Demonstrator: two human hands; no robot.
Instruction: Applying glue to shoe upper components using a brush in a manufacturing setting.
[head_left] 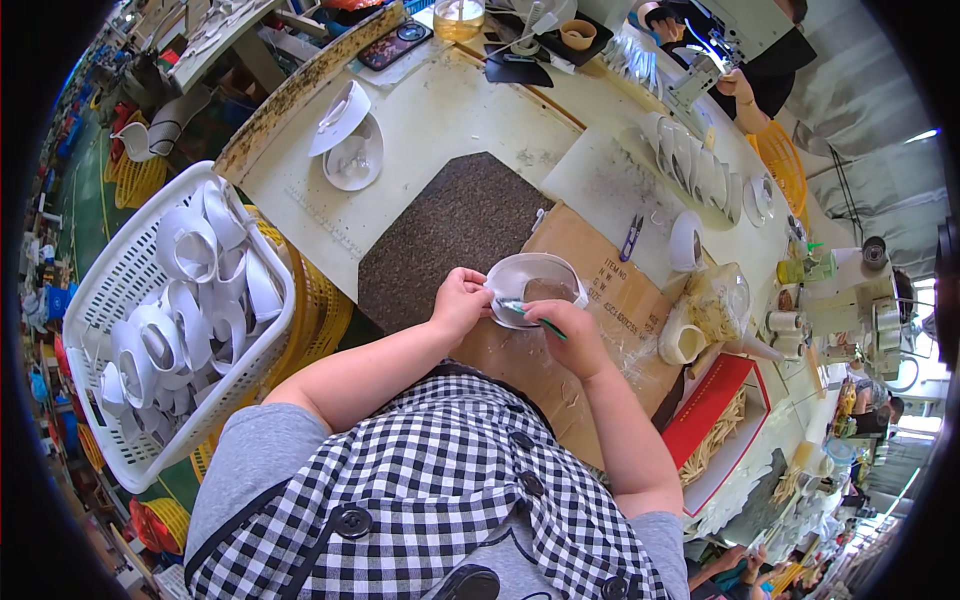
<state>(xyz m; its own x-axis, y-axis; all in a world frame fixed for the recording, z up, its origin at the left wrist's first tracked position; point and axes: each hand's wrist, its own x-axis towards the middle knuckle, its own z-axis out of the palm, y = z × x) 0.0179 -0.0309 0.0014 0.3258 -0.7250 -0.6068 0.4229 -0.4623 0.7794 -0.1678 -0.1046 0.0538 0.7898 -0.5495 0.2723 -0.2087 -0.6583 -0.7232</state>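
Observation:
My left hand (460,303) pinches the left edge of a white, curved, looped piece (530,262) that looks like a shoe upper. In my right hand (572,335) is a green-handled brush (552,328); its head reaches inside the loop, close to my left fingertips. The white piece is held over the meeting line of a dark speckled board (450,235) and a flattened cardboard sheet (600,265). My fingers hide part of the brush and of the near edge of the loop.
A white basket (90,375) full of similar white pieces stands at my left. Two white pieces (352,150) lie at the far left. Snips (631,238), a plastic bag (720,300), a cream cup (684,344) and a red box (708,405) of sticks are rightward. A co-worker's hand (737,87) is at a machine.

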